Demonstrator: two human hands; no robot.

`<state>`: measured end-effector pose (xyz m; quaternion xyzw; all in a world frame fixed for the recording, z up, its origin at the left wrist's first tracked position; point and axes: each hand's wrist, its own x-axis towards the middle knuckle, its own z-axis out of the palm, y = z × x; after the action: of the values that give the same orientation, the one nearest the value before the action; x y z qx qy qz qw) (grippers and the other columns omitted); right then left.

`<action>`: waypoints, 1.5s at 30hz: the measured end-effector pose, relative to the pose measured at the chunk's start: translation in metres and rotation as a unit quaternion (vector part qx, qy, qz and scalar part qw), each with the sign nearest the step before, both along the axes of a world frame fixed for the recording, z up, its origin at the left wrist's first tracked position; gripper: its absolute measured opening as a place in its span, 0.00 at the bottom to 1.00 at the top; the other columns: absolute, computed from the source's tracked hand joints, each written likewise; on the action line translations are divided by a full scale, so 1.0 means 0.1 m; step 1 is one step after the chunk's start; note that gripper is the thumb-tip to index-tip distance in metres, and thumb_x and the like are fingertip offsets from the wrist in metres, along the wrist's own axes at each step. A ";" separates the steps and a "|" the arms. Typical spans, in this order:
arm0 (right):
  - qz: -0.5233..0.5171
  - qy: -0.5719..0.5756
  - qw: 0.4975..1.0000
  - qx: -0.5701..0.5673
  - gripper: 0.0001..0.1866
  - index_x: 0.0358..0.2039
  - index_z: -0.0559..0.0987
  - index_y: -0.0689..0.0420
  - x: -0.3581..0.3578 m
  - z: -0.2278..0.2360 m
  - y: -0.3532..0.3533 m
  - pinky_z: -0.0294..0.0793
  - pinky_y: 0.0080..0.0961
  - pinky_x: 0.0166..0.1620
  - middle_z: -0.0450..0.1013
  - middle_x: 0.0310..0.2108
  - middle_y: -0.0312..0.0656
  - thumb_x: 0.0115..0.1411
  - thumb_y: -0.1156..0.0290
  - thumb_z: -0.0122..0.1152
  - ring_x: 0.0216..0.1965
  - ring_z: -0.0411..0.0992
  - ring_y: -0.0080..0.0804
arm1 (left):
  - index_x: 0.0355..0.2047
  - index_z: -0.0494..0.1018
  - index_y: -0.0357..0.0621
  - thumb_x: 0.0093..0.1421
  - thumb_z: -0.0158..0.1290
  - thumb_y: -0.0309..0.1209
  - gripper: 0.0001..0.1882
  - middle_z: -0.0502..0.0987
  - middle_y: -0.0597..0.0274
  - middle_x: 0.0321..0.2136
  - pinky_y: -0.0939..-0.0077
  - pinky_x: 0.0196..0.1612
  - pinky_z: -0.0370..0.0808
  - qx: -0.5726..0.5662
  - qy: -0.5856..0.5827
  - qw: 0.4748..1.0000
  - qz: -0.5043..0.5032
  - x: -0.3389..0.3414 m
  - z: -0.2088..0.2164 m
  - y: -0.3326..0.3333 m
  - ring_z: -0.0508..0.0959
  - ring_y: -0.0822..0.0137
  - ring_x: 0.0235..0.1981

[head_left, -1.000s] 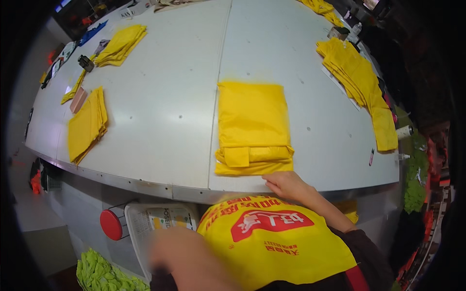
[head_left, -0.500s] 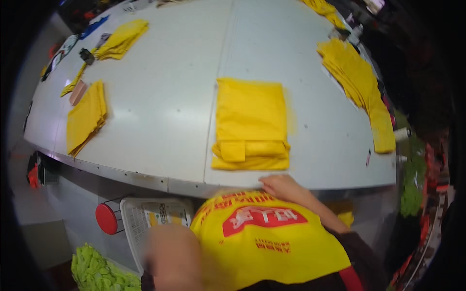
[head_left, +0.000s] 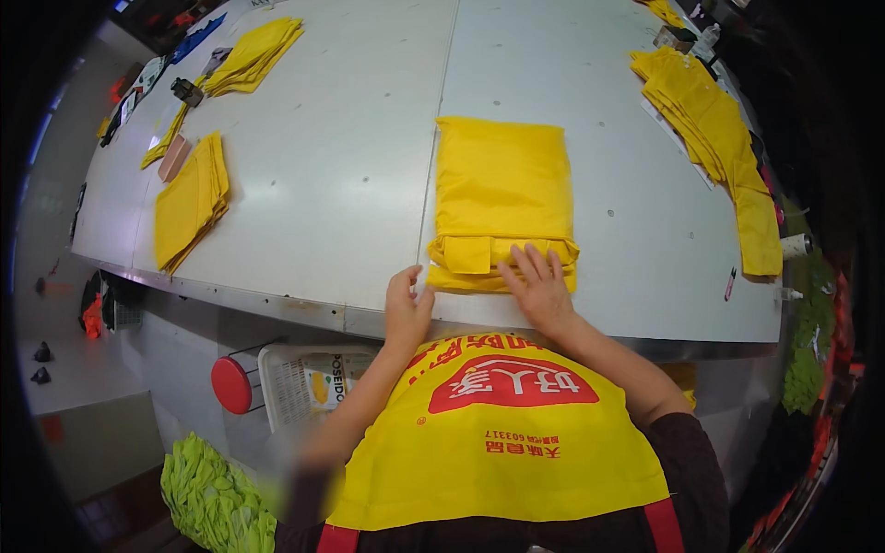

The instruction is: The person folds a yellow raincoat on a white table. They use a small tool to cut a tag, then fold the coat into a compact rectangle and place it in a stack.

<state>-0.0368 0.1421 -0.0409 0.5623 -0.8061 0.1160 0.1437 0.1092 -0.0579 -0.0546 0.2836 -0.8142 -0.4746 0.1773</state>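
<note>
In front of me a thick stack of folded yellow cloth [head_left: 502, 180] lies on the table, with a narrow folded band and a small square flap along its near edge. My right hand [head_left: 542, 293] rests on that near edge, fingers spread and stretched out over the band. Beside the stack's near left corner is my left hand [head_left: 408, 306]. Its fingers are bent, with the thumb apart and nothing visible between them. Whether they touch the cloth I cannot tell. A yellow apron [head_left: 502, 461] with red straps covers my front.
More yellow cloth [head_left: 194, 203] lies to the left by a pink box [head_left: 174, 158], and a long yellow pile [head_left: 696, 120] to the right. Below the table edge stand a red round stool [head_left: 231, 385], a white plastic basket [head_left: 277, 405] and bright green cloth [head_left: 217, 493].
My right hand has gone from the table's front edge up onto the stack. The left hand, blurred low down before, has risen to the stack's near left corner. The view has shifted.
</note>
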 end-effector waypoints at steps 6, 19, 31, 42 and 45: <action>0.012 0.102 0.994 0.020 0.22 0.49 0.71 0.57 -0.37 -0.11 -0.25 0.63 0.43 0.48 0.68 0.46 0.48 0.52 0.70 0.50 0.47 0.65 0.43 | 0.56 0.55 0.35 0.50 0.57 0.26 0.34 0.64 0.51 0.48 0.74 0.46 0.69 0.173 -0.017 0.977 0.121 -0.07 -0.43 0.04 0.68 0.65 0.46; 0.079 -0.163 0.973 0.144 0.19 0.45 0.71 0.59 -0.77 0.50 -0.52 0.72 0.35 0.37 0.74 0.33 0.46 0.50 0.74 0.56 0.34 0.72 0.44 | 0.52 0.58 0.41 0.61 0.46 0.39 0.23 0.68 0.52 0.46 0.65 0.45 0.73 0.681 0.021 0.728 0.077 -0.67 -0.11 0.27 0.71 0.59 0.47; 0.020 -0.068 0.997 0.038 0.34 0.57 0.63 0.49 -0.33 0.21 -0.59 0.65 0.36 0.46 0.64 0.47 0.50 0.48 0.64 0.61 0.44 0.67 0.45 | 0.44 0.66 0.37 0.63 0.36 0.32 0.15 0.78 0.55 0.28 0.77 0.29 0.73 0.416 -0.172 0.884 -0.124 -0.68 0.19 0.19 0.79 0.65 0.29; 0.069 -0.202 0.974 0.069 0.25 0.52 0.65 0.52 -0.77 0.49 -0.77 0.73 0.37 0.39 0.71 0.39 0.51 0.53 0.69 0.56 0.36 0.73 0.49 | 0.32 0.71 0.33 0.63 0.40 0.38 0.18 0.78 0.56 0.23 0.79 0.28 0.73 0.446 -0.166 0.873 -0.103 -0.38 -0.10 0.01 0.78 0.68 0.23; 0.095 -0.238 0.964 0.070 0.24 0.52 0.65 0.54 -0.86 0.49 -0.84 0.72 0.38 0.40 0.72 0.39 0.51 0.52 0.76 0.53 0.38 0.72 0.50 | 0.29 0.71 0.35 0.63 0.41 0.39 0.18 0.78 0.55 0.23 0.76 0.26 0.72 0.407 -0.164 0.896 -0.072 -0.35 -0.07 0.00 0.77 0.65 0.21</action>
<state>-0.1230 0.0586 0.0076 0.6009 -0.7663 0.2025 -0.1035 0.0746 -0.0575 -0.0619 0.3454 -0.5858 -0.7225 -0.1247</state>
